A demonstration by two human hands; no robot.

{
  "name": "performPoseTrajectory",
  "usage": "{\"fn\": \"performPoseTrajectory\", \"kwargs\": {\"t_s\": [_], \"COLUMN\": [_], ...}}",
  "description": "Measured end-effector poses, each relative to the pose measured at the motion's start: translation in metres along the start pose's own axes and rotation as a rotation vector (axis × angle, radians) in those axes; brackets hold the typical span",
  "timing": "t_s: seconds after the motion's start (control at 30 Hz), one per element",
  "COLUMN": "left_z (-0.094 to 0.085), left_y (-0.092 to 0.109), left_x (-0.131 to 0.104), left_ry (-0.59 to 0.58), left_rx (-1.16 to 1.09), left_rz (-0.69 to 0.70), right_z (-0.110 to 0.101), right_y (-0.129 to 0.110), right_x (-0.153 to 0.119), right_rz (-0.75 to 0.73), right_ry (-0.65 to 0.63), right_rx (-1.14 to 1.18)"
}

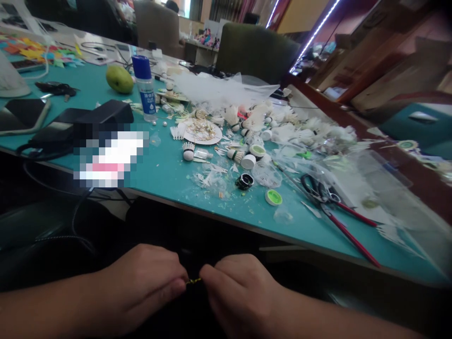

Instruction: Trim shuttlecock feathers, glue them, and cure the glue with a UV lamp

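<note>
Below the table's front edge, a short twisted gold-coloured strand [194, 281] stretches between my two hands. My left hand [151, 278] pinches its left end, and my right hand [240, 287] pinches the right end. Only the middle of the strand shows; the rest is hidden in the fingers. On the teal table [165, 181] stand a glue bottle with a blue cap [147, 94] and a white plate of gold and pearl-like pieces [215, 137]. Shuttlecocks [189, 152] lie around the plate.
Red-handled pliers [349, 235] and black-handled scissors [310, 186] lie at the right. Nearer the middle are an open green pot [273, 197] and a black ring-shaped part [245, 181]. A green mango [119, 78] and a black case [109, 112] sit at the left.
</note>
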State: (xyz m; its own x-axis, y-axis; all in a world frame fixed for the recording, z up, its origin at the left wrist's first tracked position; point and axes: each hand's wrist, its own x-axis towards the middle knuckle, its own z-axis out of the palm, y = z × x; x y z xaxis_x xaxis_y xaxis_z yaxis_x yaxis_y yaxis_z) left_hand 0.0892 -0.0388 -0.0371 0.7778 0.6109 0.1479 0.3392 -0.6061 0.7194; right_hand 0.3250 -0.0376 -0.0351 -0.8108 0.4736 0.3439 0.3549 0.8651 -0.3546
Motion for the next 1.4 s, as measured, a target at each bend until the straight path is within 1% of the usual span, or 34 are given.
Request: {"fn": "performPoseTrajectory", "kwargs": {"t_s": [0.1,0.23,0.33,0.4,0.43,0.5,0.57,0.63,0.7,0.77,0.83,0.97,1.03,1.1,1.2,1.23,1.33,1.4], "left_z": [-0.001,0.005,0.01,0.009,0.007,0.0,-0.007,-0.014,-0.017,-0.017,-0.013,0.003,0.011,0.015,0.016,0.015,0.009,0.006], "left_y": [0.008,0.009,0.008,0.007,0.007,0.007,0.006,0.004,0.004,0.005,0.007,0.01,0.009,0.006,0.003,0.002,0.004,0.007], "left_x": [0.0,-0.004,-0.006,-0.005,-0.004,-0.002,0.001,0.004,0.007,0.009,0.009,0.002,-0.004,-0.008,-0.012,-0.013,-0.012,-0.008], "left_ry": [-0.015,0.053,0.171,0.246,0.263,0.239,0.171,0.06,-0.062,-0.125,-0.132,-0.085,-0.053,-0.027,-0.018,0.003,0.061,0.054], "left_rx": [0.03,0.084,0.149,0.191,0.216,0.254,0.238,0.144,0.029,-0.05,-0.084,-0.122,-0.159,-0.19,-0.214,-0.224,-0.227,-0.125], "left_rz": [0.08,0.179,0.23,0.238,0.232,0.204,0.145,0.07,0.016,-0.012,-0.044,-0.206,-0.249,-0.209,-0.047,-0.004,0.033,0.056], "right_z": [0.003,0.008,0.013,0.016,0.017,0.017,0.014,0.009,0.004,0.001,0.0,0.002,0.004,0.006,0.008,0.009,0.007,0.007], "right_y": [0.004,0.006,0.005,0.003,0.002,0.0,-0.001,-0.002,-0.001,0.0,0.0,0.001,0.002,0.003,0.004,0.004,0.005,0.005], "right_x": [0.0,0.0,-0.001,-0.003,-0.004,-0.004,-0.003,-0.002,-0.001,-0.001,-0.001,0.0,0.001,0.001,0.0,0.0,-0.001,-0.001], "right_rz": [0.057,0.099,0.073,0.016,-0.017,-0.067,-0.092,-0.096,-0.066,-0.018,0.021,0.07,0.094,0.119,0.121,0.108,0.068,0.06], "right_ry": [-0.023,-0.135,-0.201,-0.213,-0.204,-0.165,-0.132,-0.103,-0.068,-0.038,-0.031,-0.029,-0.019,-0.02,-0.038,-0.048,-0.095,-0.121], "right_rx": [-0.012,-0.027,-0.044,-0.066,-0.079,-0.09,-0.074,-0.036,0.001,0.023,0.034,0.043,0.031,0.011,-0.035,-0.046,-0.064,-0.068]}}
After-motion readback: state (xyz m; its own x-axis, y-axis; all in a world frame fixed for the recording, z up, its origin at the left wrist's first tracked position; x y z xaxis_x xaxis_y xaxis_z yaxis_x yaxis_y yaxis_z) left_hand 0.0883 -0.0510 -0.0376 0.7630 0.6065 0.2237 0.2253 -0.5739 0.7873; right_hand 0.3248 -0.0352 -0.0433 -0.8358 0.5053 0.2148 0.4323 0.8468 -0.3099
